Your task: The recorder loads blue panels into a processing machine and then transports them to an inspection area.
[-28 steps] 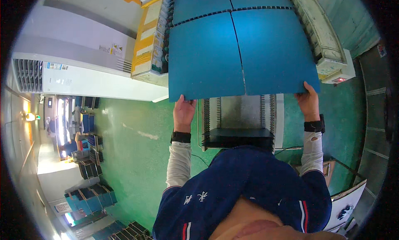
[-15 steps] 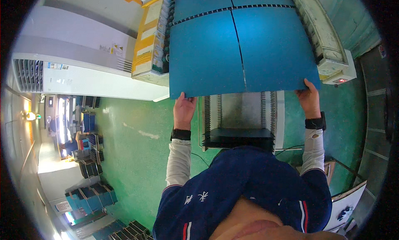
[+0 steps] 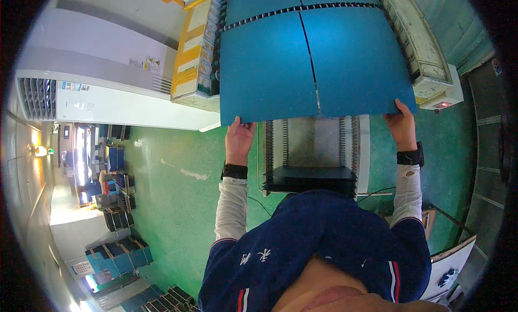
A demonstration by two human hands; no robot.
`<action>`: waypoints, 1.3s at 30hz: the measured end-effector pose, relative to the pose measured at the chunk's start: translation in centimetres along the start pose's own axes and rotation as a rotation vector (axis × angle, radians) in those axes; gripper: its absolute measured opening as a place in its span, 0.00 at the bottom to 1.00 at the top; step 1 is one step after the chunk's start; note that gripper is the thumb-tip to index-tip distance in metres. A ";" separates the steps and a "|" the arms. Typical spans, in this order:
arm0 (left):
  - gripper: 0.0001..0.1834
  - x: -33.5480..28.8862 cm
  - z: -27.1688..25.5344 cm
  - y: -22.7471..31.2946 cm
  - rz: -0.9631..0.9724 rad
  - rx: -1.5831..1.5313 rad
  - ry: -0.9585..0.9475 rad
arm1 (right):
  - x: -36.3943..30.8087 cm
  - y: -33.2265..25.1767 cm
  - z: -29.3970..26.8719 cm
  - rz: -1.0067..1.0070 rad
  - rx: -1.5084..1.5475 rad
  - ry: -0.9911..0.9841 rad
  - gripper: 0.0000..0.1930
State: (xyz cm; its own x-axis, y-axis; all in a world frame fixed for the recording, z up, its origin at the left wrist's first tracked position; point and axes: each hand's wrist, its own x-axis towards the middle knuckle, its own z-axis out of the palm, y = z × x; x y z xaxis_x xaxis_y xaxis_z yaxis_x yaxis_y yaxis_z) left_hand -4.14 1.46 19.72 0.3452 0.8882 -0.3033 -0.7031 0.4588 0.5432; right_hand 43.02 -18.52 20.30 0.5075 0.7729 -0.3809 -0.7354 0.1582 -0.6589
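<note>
Where the left panel (image 3: 267,69) and the right panel (image 3: 359,63) lie: side by side, both blue, a narrow dark gap between them, their near edges jutting past the housings.
Left hand (image 3: 239,142): gripping the left panel near its outer corner, thumb on top, fingers partly hidden beneath.
Right hand (image 3: 401,127): gripping the right panel likewise near its outer corner (a black band circles each wrist).
Beyond the panels: a dark toothed row (image 3: 345,5), then two more blue sheets (image 3: 261,1).
Flanks: a left housing (image 3: 189,53) patched with yellow tape; a worn, pale right housing (image 3: 421,47).
Below: a slotted rack (image 3: 315,142) holding dark boards (image 3: 310,173), above green floor (image 3: 178,155).
Far left: a white vented unit (image 3: 118,104).
</note>
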 end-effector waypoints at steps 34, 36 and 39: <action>0.23 -7.4 -7.9 0.0 0.068 0.200 0.101 | -8.0 16.0 1.7 0.351 -1.134 -0.718 0.18; 0.24 -10.5 -10.5 -0.8 0.065 0.206 0.174 | -9.9 18.2 2.5 0.311 -1.272 -0.826 0.18; 0.25 -15.2 -12.8 -2.4 0.080 0.288 0.301 | -11.6 19.8 3.3 -0.077 -1.421 -1.180 0.21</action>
State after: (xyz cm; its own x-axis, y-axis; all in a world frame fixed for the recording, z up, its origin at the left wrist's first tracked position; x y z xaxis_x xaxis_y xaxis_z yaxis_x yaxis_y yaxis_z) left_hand -15.61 -13.48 12.98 0.0698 0.8935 -0.4436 -0.5033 0.4155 0.7577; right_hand 21.06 -22.35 13.83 -0.4814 0.8647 -0.1429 0.4740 0.1197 -0.8724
